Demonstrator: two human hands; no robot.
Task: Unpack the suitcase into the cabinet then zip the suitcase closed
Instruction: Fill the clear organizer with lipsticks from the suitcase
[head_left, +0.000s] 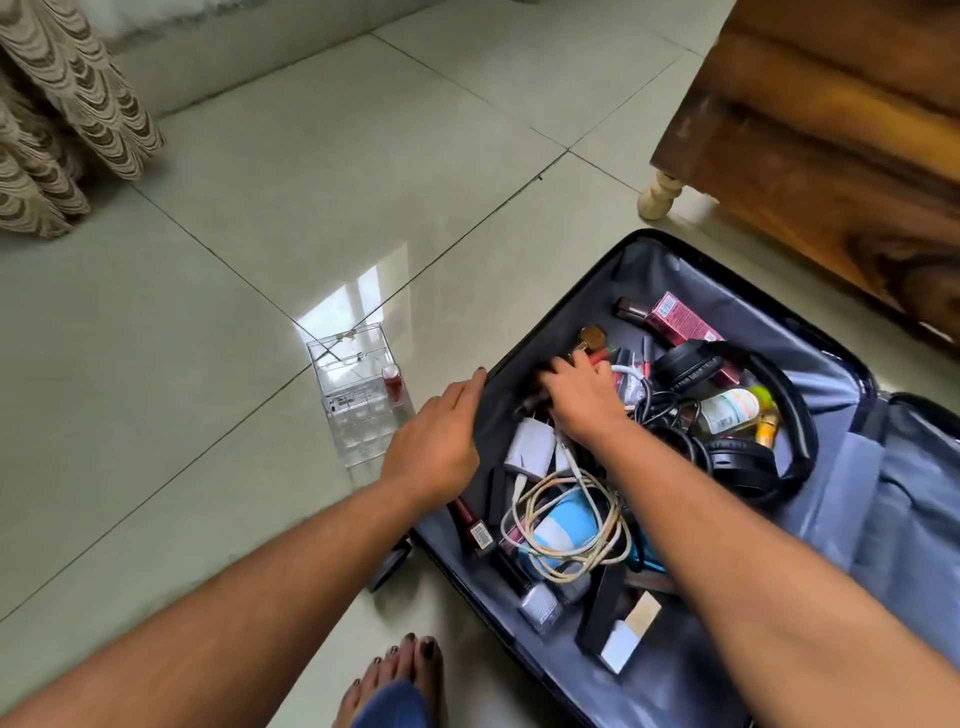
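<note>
Clear acrylic cabinet (358, 389) sits on floor just left of open suitcase (810, 519); left hand (434, 441) grips rim; right hand (582, 395) fingers curled into cosmetics, grasp unclear; lift 1 item, avoid cable (566, 525) snags.

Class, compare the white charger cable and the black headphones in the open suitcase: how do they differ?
The white cable is thin and looped in a loose coil near the person; the black headphones are bulky, with a curved band and padded cups, lying farther right. Both lie inside the suitcase among other items, and neither hand touches them.
</note>
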